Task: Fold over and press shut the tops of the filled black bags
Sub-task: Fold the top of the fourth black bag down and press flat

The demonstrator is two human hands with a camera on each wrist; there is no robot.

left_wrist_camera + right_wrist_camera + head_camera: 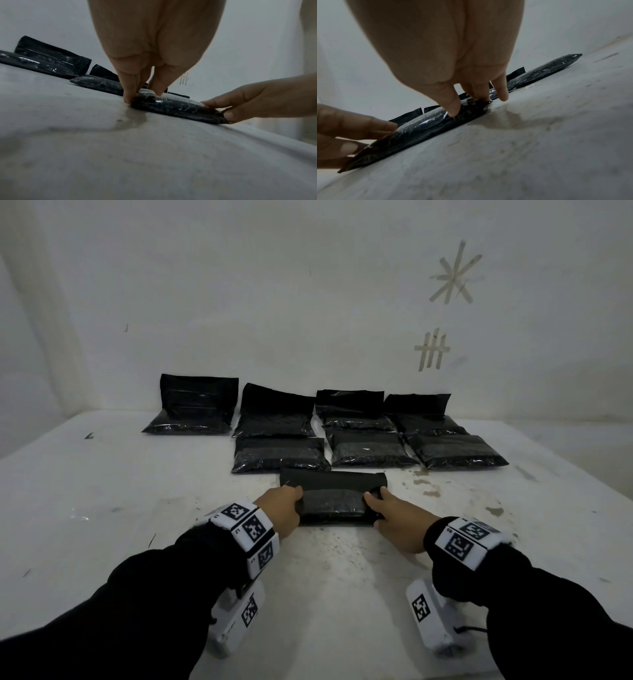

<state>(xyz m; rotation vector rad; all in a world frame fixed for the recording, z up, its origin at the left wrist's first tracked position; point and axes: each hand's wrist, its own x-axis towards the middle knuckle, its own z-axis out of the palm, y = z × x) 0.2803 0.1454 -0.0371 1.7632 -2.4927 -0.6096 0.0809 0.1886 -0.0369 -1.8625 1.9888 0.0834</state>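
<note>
Your left hand (pixel 281 506) and right hand (pixel 397 517) each pinch one end of the nearest black bag (pixel 334 498), flat on the white table (pixel 137 508) just in front of you. Its top looks folded over, though the dim view leaves the seal unclear. Three bags in the middle row (pixel 370 453) appear folded already; the four far bags (pixel 274 410) against the wall have their tops standing open, so roughly half remains.

We are looking at a scuffed white table (pixel 102 508) filling the lower frame, meeting a plain white wall (pixel 274 285). At upper right, beige tape strips (pixel 454 273) are sticking to the wall; dim, even light is falling throughout.
</note>
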